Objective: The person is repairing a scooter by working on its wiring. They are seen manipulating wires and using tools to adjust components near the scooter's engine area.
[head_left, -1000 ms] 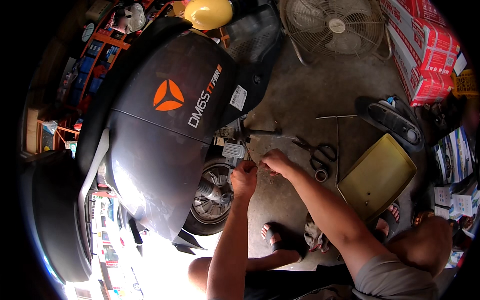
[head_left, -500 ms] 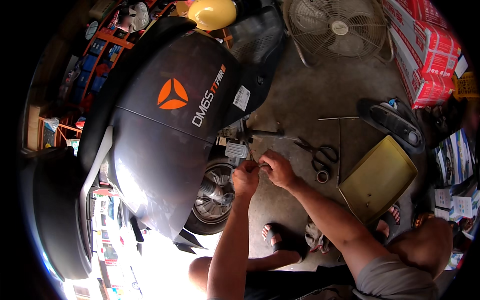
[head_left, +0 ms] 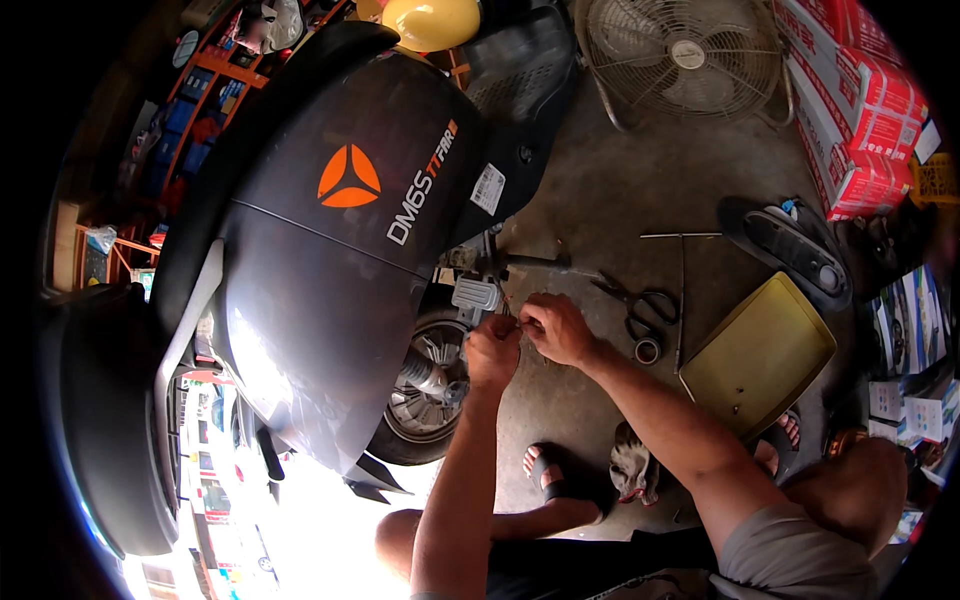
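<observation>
Beside the rear wheel [head_left: 423, 395] of a grey electric scooter [head_left: 320, 270], my two hands meet at the fingertips. My left hand [head_left: 492, 352] is closed, thumb and fingers pinched on what looks like a thin wire. My right hand [head_left: 558, 330] pinches at the same spot from the right, its fingertips almost touching the left ones. Thin strands show just above the left hand, by the grey ribbed foot peg [head_left: 476, 295]. What lies between the fingertips is tiny and mostly hidden.
On the concrete floor to the right lie black-handled scissors [head_left: 655, 306], a tape roll [head_left: 647, 350], a T-shaped metal rod [head_left: 682, 290], a yellow tray [head_left: 760, 350] and a black cover part [head_left: 790, 250]. A floor fan [head_left: 687, 55] and red-white boxes [head_left: 860, 110] stand beyond. Gloves [head_left: 633, 465] lie near my foot.
My hands stay together in nearly the same place, with the right fingers shifting slightly at the pinch. The whole view has shifted a little.
</observation>
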Available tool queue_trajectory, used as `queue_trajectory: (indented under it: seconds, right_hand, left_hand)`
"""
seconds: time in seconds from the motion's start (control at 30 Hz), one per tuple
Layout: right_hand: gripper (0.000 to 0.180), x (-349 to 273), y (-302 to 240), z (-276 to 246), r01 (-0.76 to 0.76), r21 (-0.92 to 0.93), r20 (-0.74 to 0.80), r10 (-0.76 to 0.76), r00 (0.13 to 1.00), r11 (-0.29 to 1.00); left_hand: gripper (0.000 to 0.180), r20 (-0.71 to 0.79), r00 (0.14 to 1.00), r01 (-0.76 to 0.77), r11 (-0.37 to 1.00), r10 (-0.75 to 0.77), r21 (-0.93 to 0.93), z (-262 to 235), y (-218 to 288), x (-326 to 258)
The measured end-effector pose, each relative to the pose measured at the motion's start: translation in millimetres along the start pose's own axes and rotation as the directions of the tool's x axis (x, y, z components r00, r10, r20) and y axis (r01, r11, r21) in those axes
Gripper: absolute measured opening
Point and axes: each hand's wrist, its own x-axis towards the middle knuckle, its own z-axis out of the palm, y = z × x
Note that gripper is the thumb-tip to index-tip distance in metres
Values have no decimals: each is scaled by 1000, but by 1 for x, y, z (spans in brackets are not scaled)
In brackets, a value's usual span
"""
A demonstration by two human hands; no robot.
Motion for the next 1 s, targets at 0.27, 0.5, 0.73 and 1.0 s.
queue_trajectory:
  seconds: [0.27, 0.5, 0.73, 1.0]
  right_hand:
    - [9, 9, 20, 12, -399, 348, 364, 270, 892, 848]
    - [14, 23, 24, 9, -925, 358, 821, 515, 247, -129]
    - [15, 20, 25, 8, -909, 358, 849, 481, 220, -215]
    - [17, 17, 20, 5, -899, 398, 825, 501, 263, -183]
  left_hand:
    - [20, -112, 991, -71, 997, 75, 42, 8, -1, -10]
    - [18, -125, 991, -47, 996, 56, 79, 9, 3, -9]
    - [15, -116, 989, -81, 992, 92, 97, 12, -1, -5]
    - [13, -93, 995, -30, 999, 34, 37, 11, 1, -5]
